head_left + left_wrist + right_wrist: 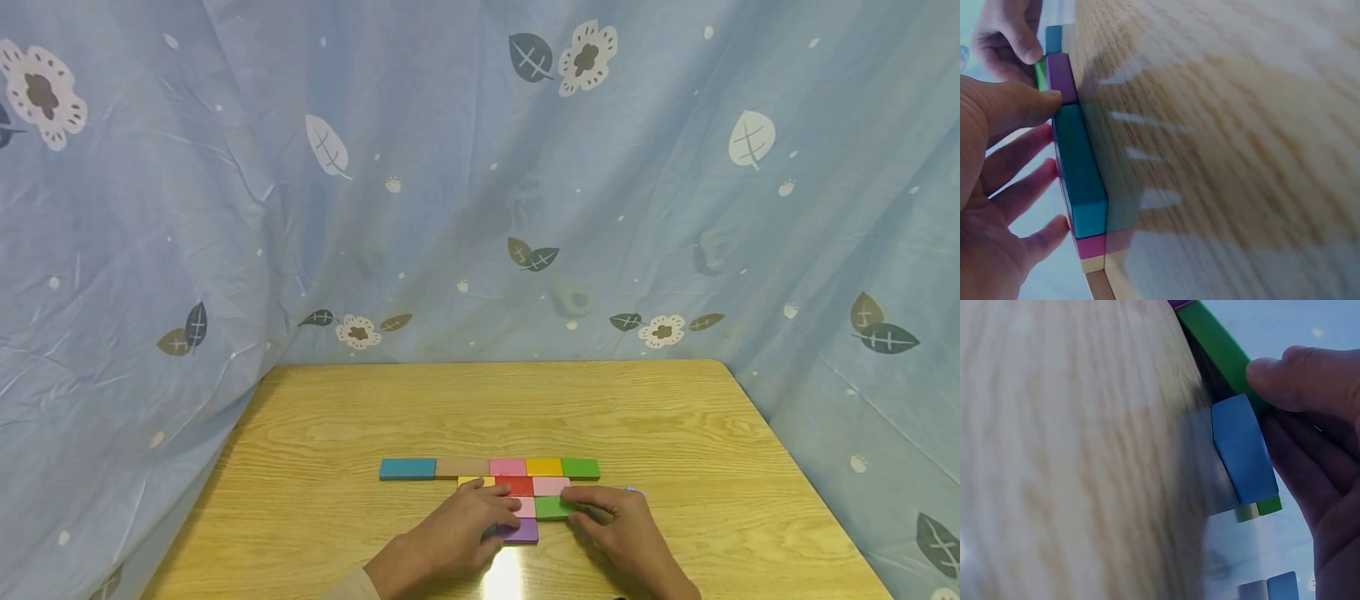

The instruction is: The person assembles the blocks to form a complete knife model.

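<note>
Flat coloured blocks lie in touching rows on the wooden table. My left hand [461,527] rests over the left part of the lower rows, fingertips on a red block [517,481], a light pink block [528,507] and a purple block [527,534]. In the left wrist view its thumb touches where the purple block meets a teal block [1082,169], its fingers spread along the far side. At the right end of the third row, my right hand [628,533] pinches a green block [553,507] between thumb and fingers. Beside that hand lies a blue block [1244,450], mostly hidden in the head view.
The farthest row holds a blue block [407,469], a tan block [462,468], a pink block [507,467], an orange-yellow block [543,467] and another green block [581,468]. Behind the table [315,417] hangs a light blue patterned curtain [435,225], which also runs down both sides.
</note>
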Tool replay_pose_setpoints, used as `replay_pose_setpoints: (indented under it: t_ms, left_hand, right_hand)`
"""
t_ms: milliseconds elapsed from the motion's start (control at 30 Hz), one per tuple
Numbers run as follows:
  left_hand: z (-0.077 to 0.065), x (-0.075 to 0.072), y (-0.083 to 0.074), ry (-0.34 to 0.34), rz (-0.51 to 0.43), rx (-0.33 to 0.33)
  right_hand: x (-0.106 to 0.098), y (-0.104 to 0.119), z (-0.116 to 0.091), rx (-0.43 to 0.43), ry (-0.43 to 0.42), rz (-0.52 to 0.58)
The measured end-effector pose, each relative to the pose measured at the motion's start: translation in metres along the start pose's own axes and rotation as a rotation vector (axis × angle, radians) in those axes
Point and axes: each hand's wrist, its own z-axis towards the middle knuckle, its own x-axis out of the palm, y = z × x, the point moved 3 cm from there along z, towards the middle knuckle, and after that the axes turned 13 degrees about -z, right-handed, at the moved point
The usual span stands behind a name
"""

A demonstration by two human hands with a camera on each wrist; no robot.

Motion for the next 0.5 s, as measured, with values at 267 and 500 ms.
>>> replay_pose_setpoints:
  t_ms: [267,500]
  left_hand:
    - [-0.001,0.000,0.000,0.002,-0.007,-0.006]
    - [-0.001,0.000,-0.001,-0.004,-0.006,-0.005]
  right_hand:
    - [0.000,0.007,0.004,-0.099,0.015,-0.161]
    - [-0.001,0.013,0.009,-0.140,0.039,-0.215]
